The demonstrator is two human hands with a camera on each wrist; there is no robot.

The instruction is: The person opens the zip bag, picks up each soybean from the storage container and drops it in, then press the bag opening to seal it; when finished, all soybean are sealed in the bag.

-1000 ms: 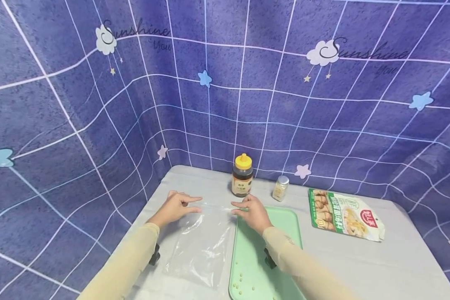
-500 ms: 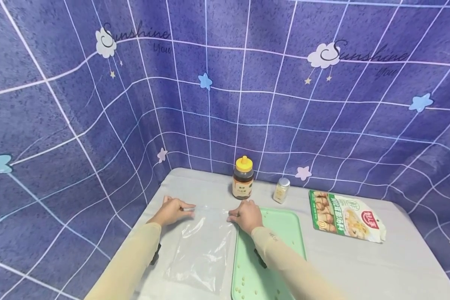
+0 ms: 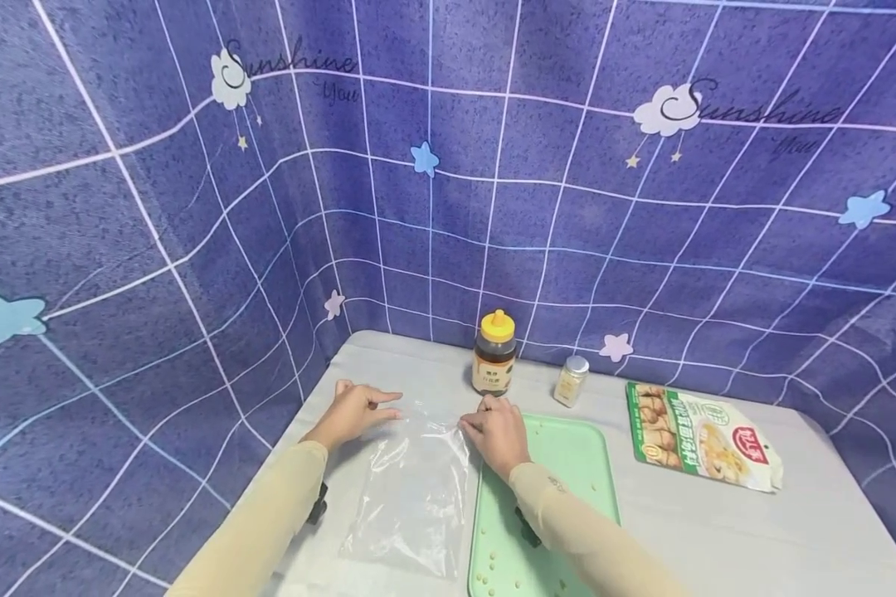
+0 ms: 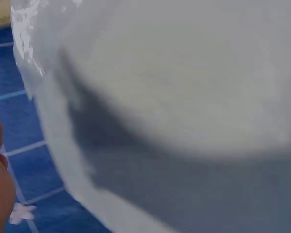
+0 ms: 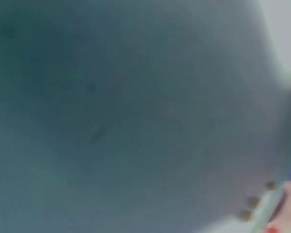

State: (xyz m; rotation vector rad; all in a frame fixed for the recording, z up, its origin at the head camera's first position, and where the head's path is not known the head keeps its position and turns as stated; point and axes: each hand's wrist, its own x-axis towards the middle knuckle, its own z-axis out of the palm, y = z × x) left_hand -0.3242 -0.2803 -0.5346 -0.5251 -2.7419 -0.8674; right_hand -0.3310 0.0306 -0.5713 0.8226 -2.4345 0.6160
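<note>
A clear plastic bag (image 3: 414,489) lies flat on the grey cloth, its top end between my two hands. At the bag's upper right corner, my right hand (image 3: 499,431) pinches the plastic between thumb and fingers. By the upper left corner, my left hand (image 3: 354,410) holds index finger and thumb straight and apart, with a gap between the tips. The left wrist view catches part of a hand (image 4: 0,184) at its left edge, and shiny plastic (image 4: 29,39) at upper left. The right wrist view is mostly blurred and shows neither the right fingers nor their grip clearly.
A green tray (image 3: 563,464) with several small pale beads or beans lies beneath my right forearm. Behind stand a dark bottle (image 3: 494,361) with a yellow cap and a small jar (image 3: 571,381) with a silver lid. A green-and-white food packet (image 3: 703,437) lies right.
My right hand has closed its thumb and fingers together on the bag's corner. The left hand keeps its finger and thumb apart. The whole view has shifted slightly.
</note>
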